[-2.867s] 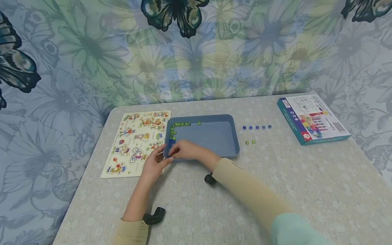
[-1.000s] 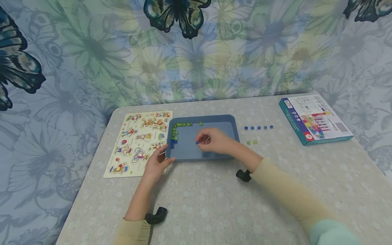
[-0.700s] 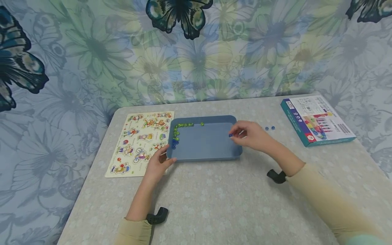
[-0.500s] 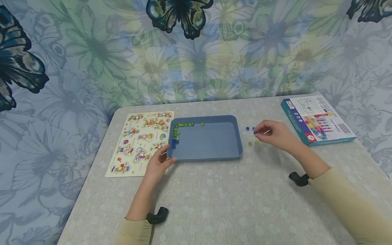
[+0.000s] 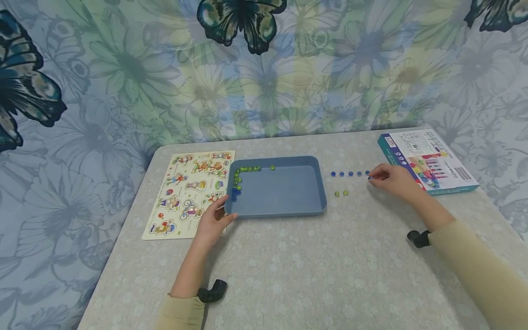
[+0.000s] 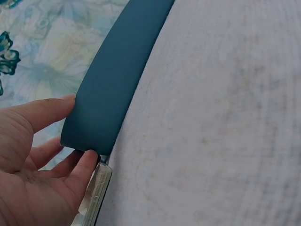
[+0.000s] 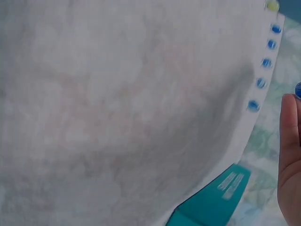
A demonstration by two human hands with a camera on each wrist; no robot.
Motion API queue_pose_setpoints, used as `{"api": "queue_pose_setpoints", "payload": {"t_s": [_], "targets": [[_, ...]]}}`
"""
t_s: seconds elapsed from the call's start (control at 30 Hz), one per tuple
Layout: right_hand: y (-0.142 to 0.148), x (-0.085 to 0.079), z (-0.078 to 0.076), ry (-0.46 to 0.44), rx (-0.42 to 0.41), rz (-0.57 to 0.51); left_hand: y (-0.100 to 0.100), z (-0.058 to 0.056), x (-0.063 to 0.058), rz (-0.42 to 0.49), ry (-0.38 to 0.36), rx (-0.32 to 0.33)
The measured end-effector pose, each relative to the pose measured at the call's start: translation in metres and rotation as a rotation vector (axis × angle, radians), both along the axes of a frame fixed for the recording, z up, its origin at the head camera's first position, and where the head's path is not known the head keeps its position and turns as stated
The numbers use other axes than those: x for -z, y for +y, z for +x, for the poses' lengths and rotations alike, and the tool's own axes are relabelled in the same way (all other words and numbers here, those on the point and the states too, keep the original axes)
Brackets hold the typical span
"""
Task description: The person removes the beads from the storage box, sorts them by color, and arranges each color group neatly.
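Observation:
My right hand pinches a blue marble between thumb and fingertips, raised at the right end of a row of several blue marbles on the table. Below that row lie two green marbles. At the near left corner of the blue-grey tray, my left hand holds the rim, thumb on the near side and fingers round the left side. Inside the tray, green marbles line the far left corner, a single green marble sits apart, and blue marbles cluster at the left wall.
A wooden picture board lies left of the tray, partly behind my left hand. On the right, a teal-edged box lies flat close beyond my right hand. A patterned cloth hangs behind the table's far edge.
My right hand has moved from the tray's near left corner, across the tray, to the right end of the blue row, carrying a blue marble. My left hand stays on the tray corner.

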State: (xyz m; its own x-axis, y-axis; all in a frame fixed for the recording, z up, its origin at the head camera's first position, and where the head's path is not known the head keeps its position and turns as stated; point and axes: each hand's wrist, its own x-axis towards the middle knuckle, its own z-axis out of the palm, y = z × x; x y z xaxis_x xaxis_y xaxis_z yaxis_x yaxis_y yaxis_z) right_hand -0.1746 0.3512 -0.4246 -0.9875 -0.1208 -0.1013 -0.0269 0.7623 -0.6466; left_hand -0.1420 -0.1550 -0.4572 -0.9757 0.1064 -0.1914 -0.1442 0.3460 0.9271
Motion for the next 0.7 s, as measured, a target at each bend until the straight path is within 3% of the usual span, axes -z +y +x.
{"api": "queue_pose_setpoints", "payload": {"t_s": [0.3, 0.53, 0.7], "targets": [[0.019, 0.008, -0.017, -0.047, 0.119, 0.060, 0.000, 0.002, -0.004, 0.017, -0.013, 0.004], [0.019, 0.019, -0.025, -0.118, 0.170, 0.019, 0.008, 0.011, -0.031, 0.019, -0.037, 0.013], [0.020, 0.023, -0.028, -0.127, 0.184, 0.015, 0.009, 0.011, -0.032, 0.016, -0.039, 0.009]]}}
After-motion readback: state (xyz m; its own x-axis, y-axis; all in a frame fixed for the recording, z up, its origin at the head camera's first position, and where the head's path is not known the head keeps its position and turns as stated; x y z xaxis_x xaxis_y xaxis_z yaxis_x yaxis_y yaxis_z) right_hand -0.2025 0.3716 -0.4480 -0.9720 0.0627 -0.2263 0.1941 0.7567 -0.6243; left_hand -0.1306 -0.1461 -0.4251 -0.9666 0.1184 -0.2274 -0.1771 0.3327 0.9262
